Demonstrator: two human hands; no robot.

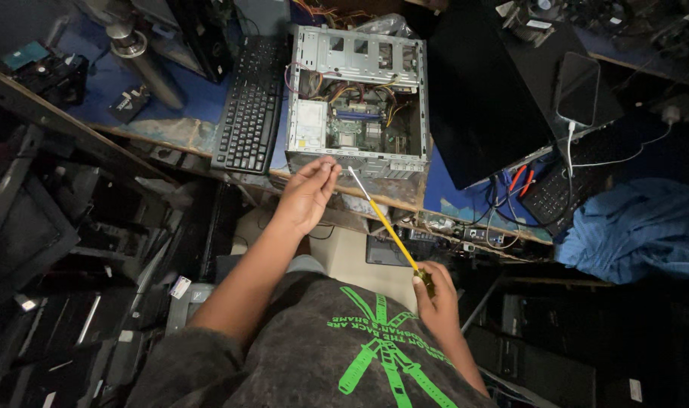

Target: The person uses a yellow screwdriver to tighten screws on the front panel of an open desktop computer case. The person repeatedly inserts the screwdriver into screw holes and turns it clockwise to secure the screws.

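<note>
An open grey desktop computer case lies on its side on the blue workbench, its motherboard and coloured wires showing. My left hand reaches to the case's near edge, fingertips pinched together at the metal rim. My right hand grips the handle of a long yellow screwdriver, held close to my chest. Its metal shaft points up and left, the tip ending at the case's near edge just right of my left fingers.
A black keyboard lies left of the case. A black panel sits to the right, with a phone on a white cable. A blue cloth lies lower right. Dark computer parts fill the floor around my legs.
</note>
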